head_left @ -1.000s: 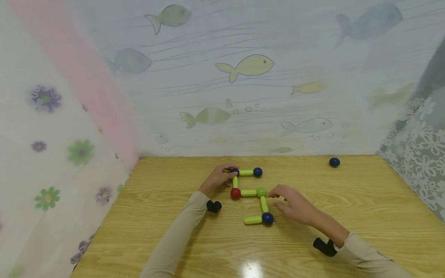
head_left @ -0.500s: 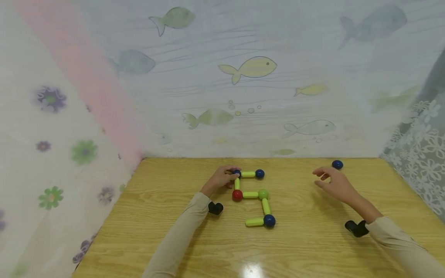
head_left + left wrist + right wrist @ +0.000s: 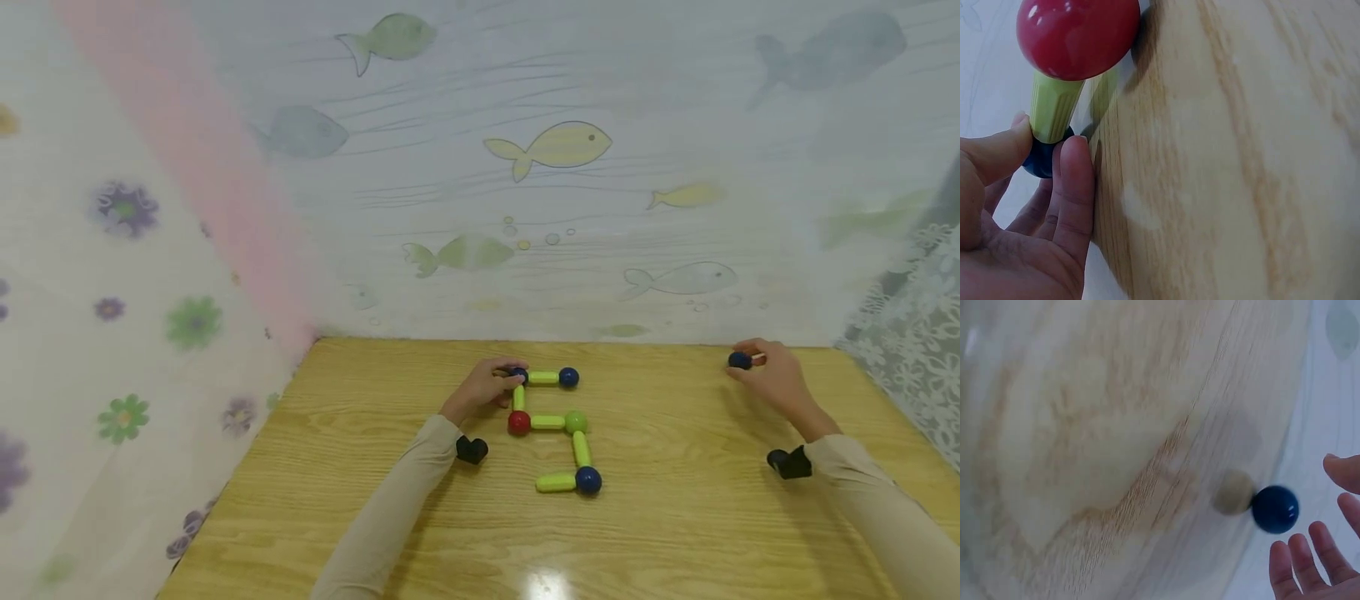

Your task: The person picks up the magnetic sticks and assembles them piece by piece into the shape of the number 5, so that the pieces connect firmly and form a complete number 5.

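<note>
On the wooden table (image 3: pixel 675 517) lies a zigzag of yellow-green magnetic building rods (image 3: pixel 547 422) joined by balls. My left hand (image 3: pixel 486 388) grips the dark blue ball (image 3: pixel 1041 157) at its upper left corner, thumb on one side and fingers on the other. Below that ball, past one rod, sits a red ball (image 3: pixel 518 423). A green ball (image 3: pixel 576 422) and another blue ball (image 3: pixel 588 481) follow; one more blue ball (image 3: pixel 568 377) ends the top rod. At the back right, my right hand (image 3: pixel 776 379) spreads thumb and fingers around a loose blue ball (image 3: pixel 1275 509), apart from it in the right wrist view.
A pale wall covering with painted fish (image 3: pixel 570 144) rises behind the table's back edge. Flowered cloth (image 3: pixel 123 421) hangs on the left, white lace (image 3: pixel 926 300) on the right. Black wrist mounts (image 3: pixel 790 463) sit below both wrists.
My right hand has moved from beside the green ball rightward and back to the loose blue ball. The left hand has kept its grip at the upper left corner.
</note>
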`<state>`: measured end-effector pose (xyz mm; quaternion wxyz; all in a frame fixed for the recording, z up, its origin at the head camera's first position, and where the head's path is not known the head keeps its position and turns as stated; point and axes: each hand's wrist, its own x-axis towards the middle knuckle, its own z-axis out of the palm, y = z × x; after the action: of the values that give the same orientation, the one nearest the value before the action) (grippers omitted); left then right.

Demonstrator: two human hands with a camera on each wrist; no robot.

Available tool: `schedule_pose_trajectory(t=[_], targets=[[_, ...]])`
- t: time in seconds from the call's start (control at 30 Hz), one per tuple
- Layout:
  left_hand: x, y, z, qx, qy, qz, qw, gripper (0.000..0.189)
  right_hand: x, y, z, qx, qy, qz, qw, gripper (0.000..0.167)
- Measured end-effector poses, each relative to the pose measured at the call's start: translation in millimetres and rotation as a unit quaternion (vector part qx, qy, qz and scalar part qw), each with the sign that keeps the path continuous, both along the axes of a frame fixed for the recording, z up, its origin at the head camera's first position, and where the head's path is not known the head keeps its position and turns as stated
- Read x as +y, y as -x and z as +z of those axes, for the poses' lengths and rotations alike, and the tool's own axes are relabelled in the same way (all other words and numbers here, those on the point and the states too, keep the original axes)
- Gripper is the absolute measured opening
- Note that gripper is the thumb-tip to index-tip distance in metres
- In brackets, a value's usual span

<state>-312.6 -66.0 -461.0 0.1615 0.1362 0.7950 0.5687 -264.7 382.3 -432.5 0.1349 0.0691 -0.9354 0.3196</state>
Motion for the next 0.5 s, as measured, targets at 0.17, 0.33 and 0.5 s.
schedule_pose_trajectory(t=[0.17,0.33,0.5], targets=[[1.0,0.3,-3.1,0.005,0.005,0.002,1.0,0.03,12,4.1,-6.6,-0.033,0.044,-0.018,0.9983,0.044],[1.5,1.7,-3.4,0.007,0.005,-0.001,1.0,0.03,18,8.6,-12.4,-0.042,0.065,-0.015,0.9969,0.045],[-0.4,3.1,-4.8,0.003,0.001,0.003,1.0,0.03,16,13.1,-17.0,-0.045,0.071,-0.005,0.9965,0.046]])
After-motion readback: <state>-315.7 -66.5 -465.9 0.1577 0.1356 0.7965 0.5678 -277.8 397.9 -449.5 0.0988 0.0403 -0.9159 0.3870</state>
